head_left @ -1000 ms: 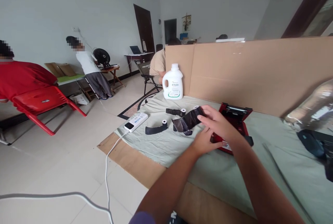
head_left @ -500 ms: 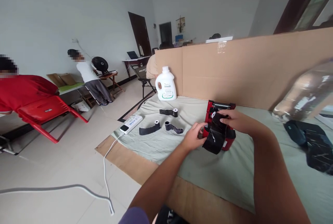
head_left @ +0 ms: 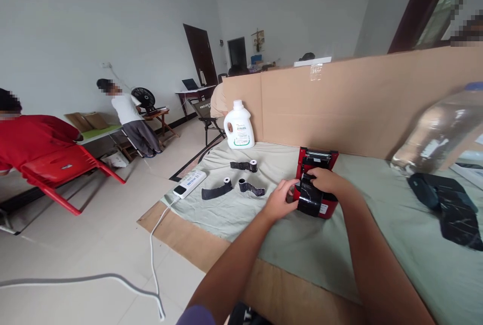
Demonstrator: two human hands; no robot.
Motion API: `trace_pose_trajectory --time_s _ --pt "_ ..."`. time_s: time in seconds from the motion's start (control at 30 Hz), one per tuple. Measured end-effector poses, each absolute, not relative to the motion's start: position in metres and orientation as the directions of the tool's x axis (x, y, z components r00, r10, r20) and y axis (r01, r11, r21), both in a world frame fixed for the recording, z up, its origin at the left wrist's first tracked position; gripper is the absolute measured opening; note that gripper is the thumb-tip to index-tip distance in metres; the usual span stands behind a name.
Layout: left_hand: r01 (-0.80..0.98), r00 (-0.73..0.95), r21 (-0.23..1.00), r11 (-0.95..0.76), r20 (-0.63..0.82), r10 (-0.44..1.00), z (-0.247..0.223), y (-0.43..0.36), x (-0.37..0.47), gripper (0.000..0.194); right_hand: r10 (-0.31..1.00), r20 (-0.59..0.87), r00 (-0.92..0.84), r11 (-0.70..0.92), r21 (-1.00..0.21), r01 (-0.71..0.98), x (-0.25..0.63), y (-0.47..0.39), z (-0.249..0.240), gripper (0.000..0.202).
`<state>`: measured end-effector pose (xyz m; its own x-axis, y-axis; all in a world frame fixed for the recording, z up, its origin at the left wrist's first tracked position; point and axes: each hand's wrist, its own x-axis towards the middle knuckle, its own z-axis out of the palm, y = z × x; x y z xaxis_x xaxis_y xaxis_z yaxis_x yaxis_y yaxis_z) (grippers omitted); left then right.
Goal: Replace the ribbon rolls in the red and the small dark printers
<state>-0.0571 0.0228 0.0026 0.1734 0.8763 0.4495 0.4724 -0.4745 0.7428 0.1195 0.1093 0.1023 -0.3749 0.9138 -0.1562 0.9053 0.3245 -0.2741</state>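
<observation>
A red and black label printer [head_left: 329,209] stands on the cloth with its lid up. My left hand [head_left: 279,200] grips its left side, fingers and thumb apart around the edge. A roll of black paper [head_left: 310,200] lies in the printer's body, its glossy loose strip hanging over the front. My right hand [head_left: 325,182] reaches into the printer from the right, fingers curled on the top of the roll; the fingertips are partly hidden. To the left lie three small rolls with black strips pulled out: one at the back [head_left: 243,165], one in front [head_left: 217,190], one nearer the printer [head_left: 252,187].
A white detergent jug [head_left: 240,126] stands before the cardboard wall [head_left: 332,103]. A power strip [head_left: 190,184] lies at the cloth's left edge. On the right are a large clear bottle [head_left: 433,134] and a dark case [head_left: 441,194]. Two people are at the left.
My right hand has lowered the black roll from above the printer into its body. The strip now drapes over the front. My left hand stays at the printer's left side.
</observation>
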Motion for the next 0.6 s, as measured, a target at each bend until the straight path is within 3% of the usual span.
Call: trace_pose_trajectory --time_s 0.33,0.6 --pt "0.473 0.163 0.754 -0.456 0.433 0.886 0.0041 0.0211 -0.0567 0.064 0.938 -0.141 -0.318 0.286 -0.205 0.936 0.1204 0.1055 0.1073 0.051" --pt "0.468 0.156 0.760 -0.451 0.431 0.889 0.0039 0.0207 -0.0563 0.064 0.933 -0.111 -0.343 0.313 -0.226 0.923 0.1224 0.1061 0.1061 0.053"
